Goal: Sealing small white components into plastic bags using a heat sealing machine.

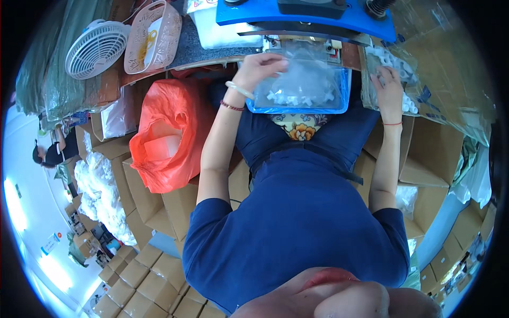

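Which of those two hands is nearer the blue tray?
The left hand, wearing the pale bangle, by the blue tray; the right hand is farther off, near white pieces.

No word or number could be read anywhere. On the left, toward the near side, a small blue-and-white sign [51, 243] with a reddish dot [59, 235] beside it stood out against a pale surface [40, 212], its writing too small to make out. At the far edge, left of centre, a white packet [203, 5] bore reddish print, likewise illegible
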### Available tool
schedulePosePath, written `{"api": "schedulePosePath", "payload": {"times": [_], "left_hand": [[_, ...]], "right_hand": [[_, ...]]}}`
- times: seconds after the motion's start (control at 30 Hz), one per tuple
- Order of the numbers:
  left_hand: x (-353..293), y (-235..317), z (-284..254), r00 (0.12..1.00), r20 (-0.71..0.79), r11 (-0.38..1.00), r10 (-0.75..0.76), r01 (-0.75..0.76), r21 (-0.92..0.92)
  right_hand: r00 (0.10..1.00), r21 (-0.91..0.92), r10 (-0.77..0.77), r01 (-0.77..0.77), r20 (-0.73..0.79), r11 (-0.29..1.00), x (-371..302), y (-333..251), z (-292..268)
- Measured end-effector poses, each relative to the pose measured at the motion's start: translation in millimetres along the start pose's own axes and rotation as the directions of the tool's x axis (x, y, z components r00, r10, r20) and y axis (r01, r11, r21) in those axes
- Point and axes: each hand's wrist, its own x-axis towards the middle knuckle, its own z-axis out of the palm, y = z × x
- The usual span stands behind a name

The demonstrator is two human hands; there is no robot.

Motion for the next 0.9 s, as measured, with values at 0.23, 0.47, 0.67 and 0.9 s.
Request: {"api": "schedulePosePath", "payload": {"times": [0.23,0.47,0.67,0.9], "left_hand": [[26.7,-35.5,-63.0,0.731,-0.039,0.159,0.682,-0.096,0.983],[-5.1,-47.8,-59.2,0.547,0.002,0.149,0.837,-0.231,0.962],[-39.3,-4.1,-28.9,0.711,-0.214,0.577,0.67,-0.318,0.752],[-64.4,14.9,17.6,0.92,-0.198,0.913,0.339,-0.272,0.303]], "right_hand": [[0.938,0.105,0.064,-0.03,-0.342,0.994,-3.3,-25.7,2.5],[0.936,0.111,0.039,0.0,-0.349,0.994,-5.3,-10.3,1.5],[0.942,0.331,0.285,-0.215,-0.179,0.919,-26.8,-57.2,-22.0],[0.994,0.749,-0.112,0.059,0.021,0.66,-37.9,-134.4,0.1]]}}
